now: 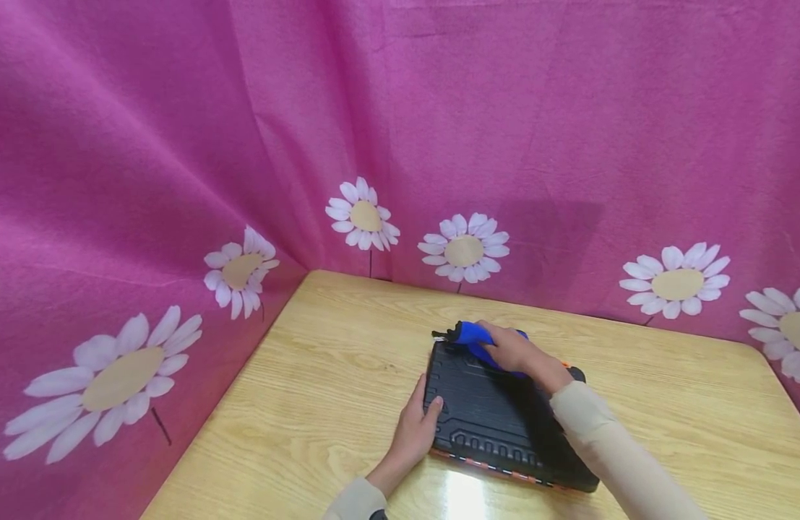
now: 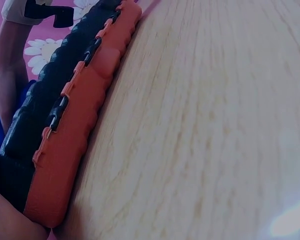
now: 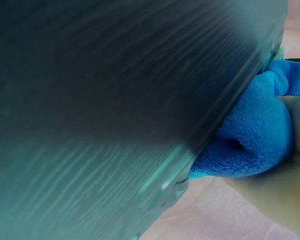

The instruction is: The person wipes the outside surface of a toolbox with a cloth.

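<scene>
While the closed black case (image 1: 484, 404) lies on the worktop (image 1: 321, 375) toward 5 o'clock of the head view, wiping seems to be under way rather than finished. At the lid's 11 o'clock, the right hand (image 1: 512, 348) is curled around a bunched blue cloth (image 1: 474, 334), pressed against the far edge. At 9 o'clock, the left hand (image 1: 415, 422) grips the side, thumb over the rim. Which stretches of lid are done cannot be told; the orange-trimmed 6 o'clock side, away from the cloth, perhaps remains.
</scene>
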The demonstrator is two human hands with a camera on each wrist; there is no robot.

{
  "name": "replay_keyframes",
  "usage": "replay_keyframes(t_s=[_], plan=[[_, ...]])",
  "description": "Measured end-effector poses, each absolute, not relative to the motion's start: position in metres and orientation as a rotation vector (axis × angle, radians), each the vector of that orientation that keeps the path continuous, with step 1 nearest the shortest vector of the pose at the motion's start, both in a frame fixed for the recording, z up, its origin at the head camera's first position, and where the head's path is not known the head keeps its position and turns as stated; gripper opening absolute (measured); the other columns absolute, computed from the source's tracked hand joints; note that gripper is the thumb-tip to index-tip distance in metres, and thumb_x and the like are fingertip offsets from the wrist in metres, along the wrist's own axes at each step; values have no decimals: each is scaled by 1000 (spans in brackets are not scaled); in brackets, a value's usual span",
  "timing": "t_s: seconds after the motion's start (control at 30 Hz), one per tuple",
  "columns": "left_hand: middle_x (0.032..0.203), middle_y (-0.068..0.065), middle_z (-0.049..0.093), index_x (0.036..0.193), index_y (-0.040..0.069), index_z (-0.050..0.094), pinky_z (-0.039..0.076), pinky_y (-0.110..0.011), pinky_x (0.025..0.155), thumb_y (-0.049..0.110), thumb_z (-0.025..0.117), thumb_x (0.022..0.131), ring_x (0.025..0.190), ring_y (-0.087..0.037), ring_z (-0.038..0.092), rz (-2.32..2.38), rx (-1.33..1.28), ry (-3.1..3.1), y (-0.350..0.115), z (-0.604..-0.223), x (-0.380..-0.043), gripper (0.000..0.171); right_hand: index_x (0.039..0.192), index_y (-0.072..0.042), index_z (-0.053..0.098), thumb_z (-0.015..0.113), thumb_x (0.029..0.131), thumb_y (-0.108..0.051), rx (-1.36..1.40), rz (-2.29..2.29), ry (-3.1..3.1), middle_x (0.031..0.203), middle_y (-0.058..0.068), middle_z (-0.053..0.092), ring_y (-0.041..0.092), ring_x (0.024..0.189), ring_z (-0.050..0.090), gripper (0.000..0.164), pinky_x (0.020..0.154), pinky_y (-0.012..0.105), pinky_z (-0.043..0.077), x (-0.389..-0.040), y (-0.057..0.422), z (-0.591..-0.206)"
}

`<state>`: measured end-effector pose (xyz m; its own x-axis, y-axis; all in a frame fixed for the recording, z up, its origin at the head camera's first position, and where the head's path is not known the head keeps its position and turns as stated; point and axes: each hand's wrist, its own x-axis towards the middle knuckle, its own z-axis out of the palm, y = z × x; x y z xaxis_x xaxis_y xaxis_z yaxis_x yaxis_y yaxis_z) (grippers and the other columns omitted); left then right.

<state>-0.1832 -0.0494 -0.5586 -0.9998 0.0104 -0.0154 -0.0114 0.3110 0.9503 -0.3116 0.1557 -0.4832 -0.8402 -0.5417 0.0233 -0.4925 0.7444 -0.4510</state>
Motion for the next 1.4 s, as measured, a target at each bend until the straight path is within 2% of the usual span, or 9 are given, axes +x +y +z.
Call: replay_keyframes(t_s=[0.2,0.4,0.63,0.93,1.4], plan=[[159,-20,29,157,0,24,22,-54,116,23,45,107,145,-38,27,1844,-11,2517,-51,-558,-184,59,129,2,52,56,97,0,-834,-669,2842,111,22,65,40,100,63,32,92,58,48,-312,166,-485],[159,-21,29,156,-2,23,22,-54,116,23,45,107,145,-39,26,1842,15,2527,-52,-559,-183,59,126,2,54,58,95,1,-839,-648,2857,108,20,65,37,96,63,31,90,57,50,-311,175,-488],[158,-22,30,156,-2,24,22,-54,116,23,45,107,145,-39,27,1846,8,2524,-51,-561,-183,59,124,4,55,61,91,6,-953,-595,2921,105,23,66,40,93,65,34,89,58,51,-308,182,-488],[160,-18,28,158,0,22,22,-53,117,25,44,108,146,-36,26,1808,-22,2519,-50,-562,-185,60,121,1,59,67,87,7,-1008,-530,2961,102,21,68,38,88,66,36,86,58,53,-309,194,-487],[159,-19,29,157,0,23,22,-54,116,24,44,107,145,-37,26,1824,-14,2516,-50,-562,-185,59,113,0,62,65,84,12,-1108,-565,2969,92,13,68,32,78,65,31,78,54,55,-310,206,-482]])
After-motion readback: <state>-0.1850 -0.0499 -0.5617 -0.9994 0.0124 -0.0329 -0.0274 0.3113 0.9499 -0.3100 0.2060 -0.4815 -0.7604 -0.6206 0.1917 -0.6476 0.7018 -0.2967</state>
